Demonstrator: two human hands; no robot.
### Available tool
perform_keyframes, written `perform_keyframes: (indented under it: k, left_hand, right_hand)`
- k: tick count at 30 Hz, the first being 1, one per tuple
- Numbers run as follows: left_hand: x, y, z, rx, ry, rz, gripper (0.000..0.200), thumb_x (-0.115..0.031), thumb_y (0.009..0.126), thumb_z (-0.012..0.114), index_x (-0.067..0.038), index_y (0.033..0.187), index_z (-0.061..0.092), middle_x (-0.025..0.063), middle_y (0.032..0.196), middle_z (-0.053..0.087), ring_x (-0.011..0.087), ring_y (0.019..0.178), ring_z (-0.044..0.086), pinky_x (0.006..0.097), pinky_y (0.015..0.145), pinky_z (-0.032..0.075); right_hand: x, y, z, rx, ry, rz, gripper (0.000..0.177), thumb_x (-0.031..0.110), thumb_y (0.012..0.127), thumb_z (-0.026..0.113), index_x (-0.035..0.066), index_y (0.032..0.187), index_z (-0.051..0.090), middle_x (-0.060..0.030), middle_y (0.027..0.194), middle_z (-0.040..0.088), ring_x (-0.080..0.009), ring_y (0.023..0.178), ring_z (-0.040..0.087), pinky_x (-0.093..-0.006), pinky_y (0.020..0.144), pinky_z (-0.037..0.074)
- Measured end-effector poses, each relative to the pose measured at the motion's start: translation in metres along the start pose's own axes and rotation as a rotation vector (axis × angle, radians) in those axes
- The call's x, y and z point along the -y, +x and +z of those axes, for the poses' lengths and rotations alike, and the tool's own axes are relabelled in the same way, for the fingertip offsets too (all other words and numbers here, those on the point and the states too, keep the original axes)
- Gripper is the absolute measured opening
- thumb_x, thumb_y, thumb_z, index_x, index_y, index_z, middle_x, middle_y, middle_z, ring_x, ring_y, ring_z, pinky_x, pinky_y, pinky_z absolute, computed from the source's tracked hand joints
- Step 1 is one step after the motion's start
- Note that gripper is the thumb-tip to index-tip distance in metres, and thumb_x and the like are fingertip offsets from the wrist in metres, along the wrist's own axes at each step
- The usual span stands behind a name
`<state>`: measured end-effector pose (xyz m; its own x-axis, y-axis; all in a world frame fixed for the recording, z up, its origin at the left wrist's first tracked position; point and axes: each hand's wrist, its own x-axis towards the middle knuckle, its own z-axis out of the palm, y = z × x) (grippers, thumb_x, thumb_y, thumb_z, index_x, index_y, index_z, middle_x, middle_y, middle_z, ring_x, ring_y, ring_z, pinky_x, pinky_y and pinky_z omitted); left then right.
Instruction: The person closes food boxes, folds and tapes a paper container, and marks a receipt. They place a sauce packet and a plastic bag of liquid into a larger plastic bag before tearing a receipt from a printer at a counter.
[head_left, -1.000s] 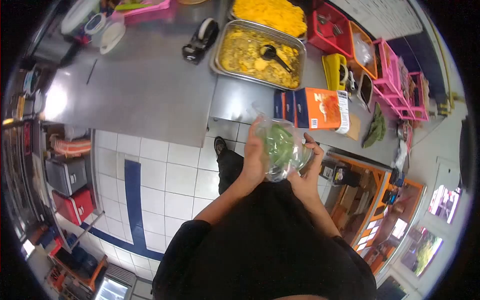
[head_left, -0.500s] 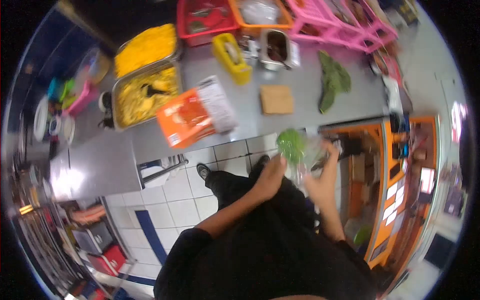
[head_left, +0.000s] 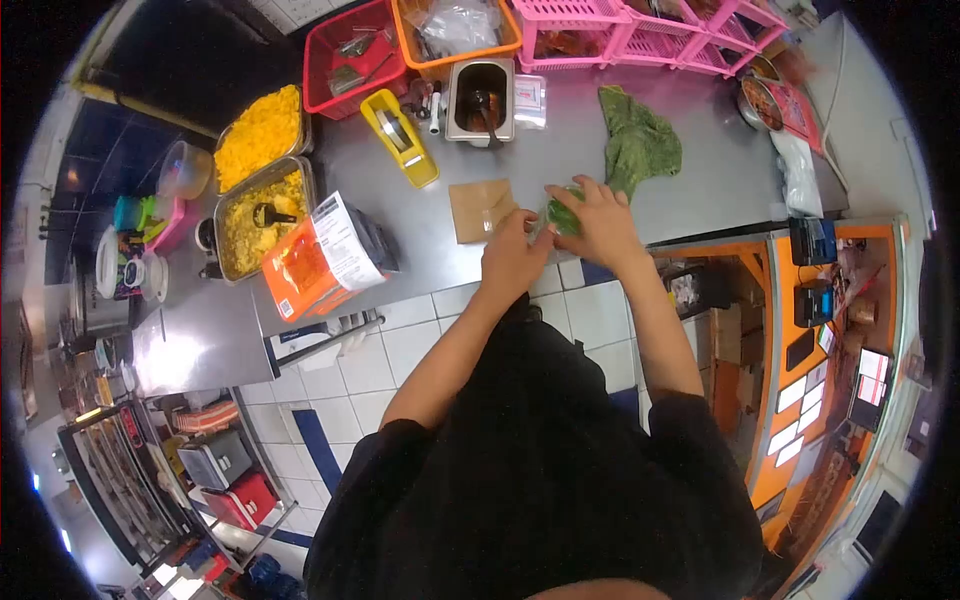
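Note:
A small clear plastic bag with something green inside [head_left: 563, 213] is between my hands at the counter's front edge. My left hand [head_left: 515, 258] is closed, pinching the clear end of the bag. Over the green part lies my right hand [head_left: 602, 225], its fingers curled round the bag and covering much of it. Just left of the bag is a folded brown paper packet [head_left: 470, 210], close to my left fingertips. A crumpled green cloth [head_left: 640, 150] lies just beyond my right hand.
On the steel counter [head_left: 540, 160] stand a yellow tape dispenser [head_left: 418, 165], a metal container of dark sauce [head_left: 457, 122], an orange box [head_left: 300, 270] and trays of yellow food [head_left: 258, 140]. Red [head_left: 325, 105], orange [head_left: 455, 68] and pink baskets [head_left: 640, 45] line the back.
Both hands have moved forward with the bag, from over the floor to the counter's front edge. My right hand now covers most of the green part. The camera view has shifted.

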<state>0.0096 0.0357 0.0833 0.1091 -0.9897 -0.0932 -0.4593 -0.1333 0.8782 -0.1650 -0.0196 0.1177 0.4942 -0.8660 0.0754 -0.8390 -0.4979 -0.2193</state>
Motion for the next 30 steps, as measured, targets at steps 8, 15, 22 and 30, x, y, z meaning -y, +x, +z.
perform_keyframes:
  k: [8, 15, 22, 30]
  left_hand:
    - [0.019, 0.012, 0.023, 0.166, -0.02, -0.148, 0.068, -0.046, 0.092, 0.066, 0.007, 0.131, 0.049, 0.0288, 0.106, 0.068, 0.0406, 0.099, 0.069, 0.0462, 0.083, 0.054]
    - [-0.002, 0.024, 0.004, 0.275, -0.597, -0.595, 0.039, -0.03, 0.098, 0.064, 0.006, 0.111, 0.057, 0.0122, 0.08, 0.066, 0.0154, 0.054, 0.062, 0.0279, 0.047, 0.046]
    - [-0.027, 0.047, -0.025, 0.046, -0.159, 0.044, 0.02, -0.017, 0.095, 0.07, -0.001, 0.098, 0.058, 0.0069, 0.083, 0.063, 0.0119, 0.07, 0.061, 0.0276, 0.063, 0.049]
    - [-0.06, 0.065, -0.037, 0.299, -0.662, -0.197, 0.018, -0.005, 0.095, 0.067, -0.003, 0.108, 0.056, 0.0024, 0.096, 0.063, 0.0106, 0.085, 0.062, 0.0255, 0.076, 0.051]
  right_hand:
    - [-0.027, -0.046, 0.029, -0.148, 0.942, 0.899, 0.064, 0.041, 0.092, 0.072, -0.001, 0.136, 0.051, -0.0126, 0.104, 0.063, -0.0163, 0.089, 0.061, -0.0306, 0.077, 0.051]
    - [-0.043, -0.04, 0.034, -0.298, 1.323, 0.847, 0.015, 0.02, 0.098, 0.067, 0.005, 0.101, 0.064, -0.0029, 0.083, 0.065, -0.0101, 0.078, 0.061, -0.0255, 0.076, 0.05]
    - [-0.02, -0.005, -0.016, -0.635, 1.573, 0.602, 0.02, 0.006, 0.099, 0.063, 0.005, 0.113, 0.05, -0.007, 0.076, 0.064, -0.0164, 0.075, 0.061, -0.0368, 0.08, 0.052]
    - [-0.012, 0.03, -0.055, 0.124, 0.514, 0.304, 0.015, 0.009, 0.084, 0.068, 0.006, 0.099, 0.071, -0.0183, 0.088, 0.072, -0.0266, 0.078, 0.072, -0.0386, 0.067, 0.056]
